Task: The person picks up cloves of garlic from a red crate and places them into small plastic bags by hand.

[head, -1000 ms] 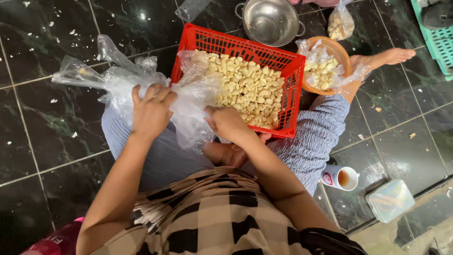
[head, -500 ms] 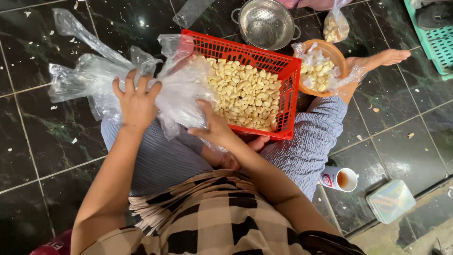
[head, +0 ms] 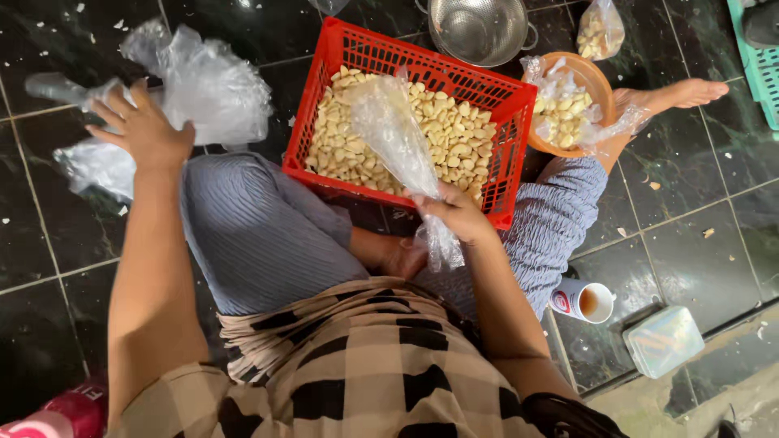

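I sit cross-legged on a dark tiled floor. My right hand (head: 454, 212) grips one clear plastic bag (head: 393, 134) that stretches up over a red plastic crate (head: 511, 109) full of peeled garlic cloves (head: 454, 134). My left hand (head: 146, 130) rests with spread fingers on a heap of crumpled clear plastic bags (head: 199, 85) lying on the floor to my left, beside my knee. The crate stands on the floor against my legs.
A steel colander (head: 479, 28) stands behind the crate. An orange bowl (head: 596, 85) lined with a bag of garlic sits by my right foot (head: 682, 93). A small bag of cloves (head: 600, 28), a paper cup (head: 584, 300), a clear lidded box (head: 664, 341) and a green crate (head: 759, 57) lie around.
My left hand has carried the heap of bags off to the left floor. My right hand has pulled one bag free and now holds it over the crate.
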